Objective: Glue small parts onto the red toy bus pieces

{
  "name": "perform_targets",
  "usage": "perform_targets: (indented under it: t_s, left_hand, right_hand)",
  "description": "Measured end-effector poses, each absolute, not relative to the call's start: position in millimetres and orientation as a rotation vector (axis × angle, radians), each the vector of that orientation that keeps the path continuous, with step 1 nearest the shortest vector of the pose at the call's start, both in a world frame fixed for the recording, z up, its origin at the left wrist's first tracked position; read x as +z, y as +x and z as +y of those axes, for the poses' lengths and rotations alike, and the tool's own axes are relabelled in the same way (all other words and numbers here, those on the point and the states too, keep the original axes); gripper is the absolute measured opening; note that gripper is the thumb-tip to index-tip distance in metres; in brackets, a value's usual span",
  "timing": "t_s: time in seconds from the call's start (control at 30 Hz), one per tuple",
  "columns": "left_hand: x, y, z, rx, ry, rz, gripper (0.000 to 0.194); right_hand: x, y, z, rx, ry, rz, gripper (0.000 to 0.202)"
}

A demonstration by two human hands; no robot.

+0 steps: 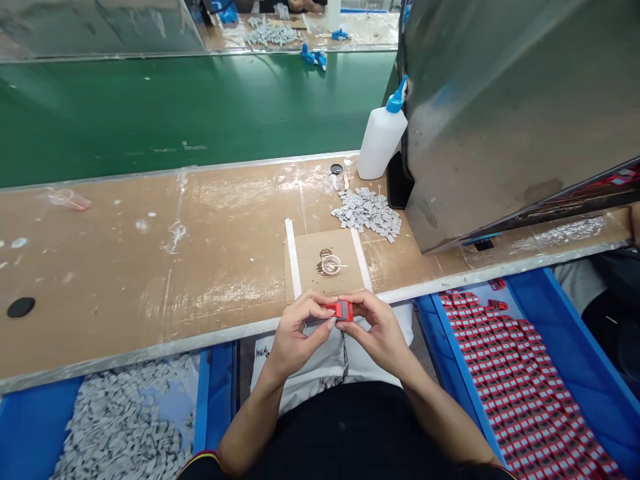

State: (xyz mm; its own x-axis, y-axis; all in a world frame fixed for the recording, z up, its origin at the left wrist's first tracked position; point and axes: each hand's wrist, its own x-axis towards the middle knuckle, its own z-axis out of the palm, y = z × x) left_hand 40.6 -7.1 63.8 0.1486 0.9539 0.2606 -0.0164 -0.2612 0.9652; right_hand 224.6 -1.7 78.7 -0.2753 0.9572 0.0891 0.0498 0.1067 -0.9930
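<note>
Both hands were pinching a little red part [342, 310] between them, left hand [296, 333] and right hand [377, 331] fingers clamped on its ends, right at the table [150, 267] edge. Just past the fingers sat a cardboard pad [327, 260], with a pile of grey chips [367, 213] further out.
</note>
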Motion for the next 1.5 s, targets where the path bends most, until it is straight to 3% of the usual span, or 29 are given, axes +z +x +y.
perform_targets:
  t_s: [0.33,0.5,0.73,0.83,0.97,1.17,1.37,1.5]
  left_hand:
    - [59.6,42.6,-17.7,1.361,1.485,1.008,0.014]
    - [59.6,41.5,-13.8,1.328,1.540,0.972,0.015]
    - [54.4,46.6,-8.2,1.242,1.642,0.985,0.036]
    - [55.5,41.0,-6.0,1.173,1.772,1.045,0.038]
    - [63.0,31.7,-0.8,1.064,1.983,1.032,0.043]
    - [72.6,31.1,1.0,1.029,2.109,1.009,0.042]
    - [71.4,31.9,-7.3,1.015,2.112,1.000,0.037]
    - [73.0,32.2,-13.7,1.035,2.042,1.003,0.039]
  right_hand:
    - [79.6,223.5,-5.3,0.986,-0.976,-1.734,0.020]
    - [73.6,223.1,-5.6,1.222,-0.930,-1.537,0.025]
    - [58.4,215.8,-12.0,1.543,-0.805,-1.101,0.030]
    - [62.7,222.1,-9.8,1.305,-0.954,-1.294,0.031]
    - [80.3,235.3,-1.5,0.983,-0.997,-1.757,0.012]
    - [94.9,240.1,2.8,0.815,-0.997,-2.074,0.010]
    - [90.9,236.0,-5.6,0.791,-1.007,-2.011,0.020]
    - [92.2,237.4,-12.9,0.831,-0.976,-1.965,0.015]
